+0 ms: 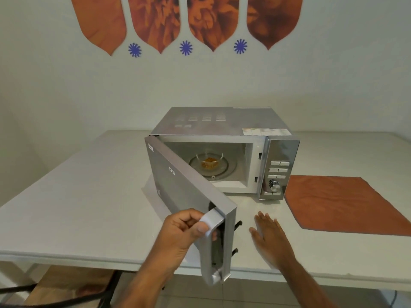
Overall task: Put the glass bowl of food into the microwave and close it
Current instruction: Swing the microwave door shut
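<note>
A silver microwave (222,123) stands on the white table (77,196) with its door (184,185) swung wide open toward me. Inside, a glass bowl (209,161) with orange-brown food sits on the round turntable. My left hand (184,232) grips the white door handle (211,221) at the door's near edge. To the right of the door, my right hand (270,236) hovers flat over the table, fingers apart and holding nothing.
An orange cloth mat (344,201) lies on the table right of the microwave. The control panel (278,172) with buttons and a knob faces me. A wall with orange decorations rises behind. A chair (66,283) shows below the table's front edge.
</note>
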Demonstrator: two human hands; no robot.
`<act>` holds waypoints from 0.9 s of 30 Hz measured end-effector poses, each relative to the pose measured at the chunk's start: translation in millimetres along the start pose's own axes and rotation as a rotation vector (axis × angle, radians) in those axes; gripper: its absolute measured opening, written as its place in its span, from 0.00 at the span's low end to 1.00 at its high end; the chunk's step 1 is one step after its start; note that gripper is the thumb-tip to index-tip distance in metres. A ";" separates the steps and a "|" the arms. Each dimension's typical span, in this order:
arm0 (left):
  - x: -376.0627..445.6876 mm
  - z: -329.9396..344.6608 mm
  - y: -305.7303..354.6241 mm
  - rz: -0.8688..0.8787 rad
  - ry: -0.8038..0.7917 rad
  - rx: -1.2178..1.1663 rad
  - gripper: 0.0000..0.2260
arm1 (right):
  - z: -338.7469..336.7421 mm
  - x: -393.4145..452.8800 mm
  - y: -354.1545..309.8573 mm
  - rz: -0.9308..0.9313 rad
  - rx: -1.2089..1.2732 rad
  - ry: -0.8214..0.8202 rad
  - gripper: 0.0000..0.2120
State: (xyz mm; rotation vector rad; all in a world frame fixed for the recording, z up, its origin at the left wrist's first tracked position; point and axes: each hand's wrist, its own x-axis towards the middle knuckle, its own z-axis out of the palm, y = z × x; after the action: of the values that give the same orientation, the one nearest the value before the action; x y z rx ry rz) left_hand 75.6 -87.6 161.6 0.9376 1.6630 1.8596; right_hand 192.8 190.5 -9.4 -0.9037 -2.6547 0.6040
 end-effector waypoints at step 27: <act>130.2 112.4 -24.6 0.115 -0.027 0.290 0.18 | -80.8 -4.0 -48.5 -0.063 0.443 0.398 0.13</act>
State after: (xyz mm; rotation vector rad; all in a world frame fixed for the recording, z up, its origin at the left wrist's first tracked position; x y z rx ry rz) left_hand 72.2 86.1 164.0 1.1925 1.9327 1.6954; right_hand 201.5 177.2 83.6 -0.7164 -2.0734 0.8509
